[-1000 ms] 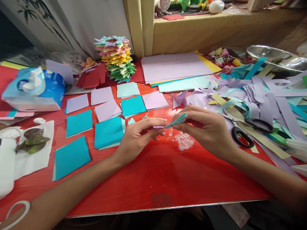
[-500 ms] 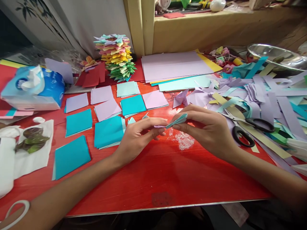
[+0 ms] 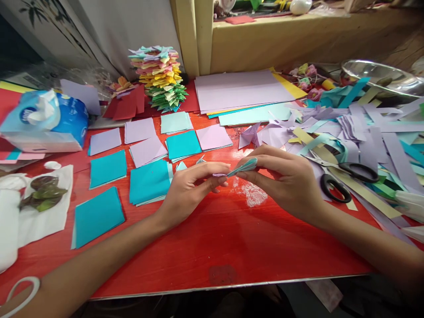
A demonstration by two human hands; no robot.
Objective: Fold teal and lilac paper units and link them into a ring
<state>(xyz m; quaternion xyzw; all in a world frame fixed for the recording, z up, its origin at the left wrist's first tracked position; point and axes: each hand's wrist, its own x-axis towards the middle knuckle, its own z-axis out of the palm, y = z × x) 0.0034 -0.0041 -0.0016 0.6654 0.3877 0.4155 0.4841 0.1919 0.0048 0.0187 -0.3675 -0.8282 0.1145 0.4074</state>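
Left hand (image 3: 190,190), centre of the frame: thumb and forefinger were pinched on a lilac folded paper (image 3: 219,175), mostly covered by the fingertips. Right hand (image 3: 288,181), right of centre: thumb and forefinger were closed on a mint folded paper (image 3: 245,166), slim and layered. The two papers met between the hands, over the red bench (image 3: 212,247) — joined or merely touching, could not be told.

One teal paper stack (image 3: 149,183), left of centre: right corner partly hidden by the left hand. Two small mint pieces (image 3: 181,166) just behind that hand: shape hard to make out. One pair of scissors (image 3: 326,164), black-handled: lay on tangled paper strips (image 3: 392,154) beside the right hand. One metal bowl (image 3: 369,70), upper right: cut off by the frame edge, contents unclear. One tiered paper piece (image 3: 159,81), upper left: stood upright. One white object (image 3: 8,229), left edge: cut off, unidentified.
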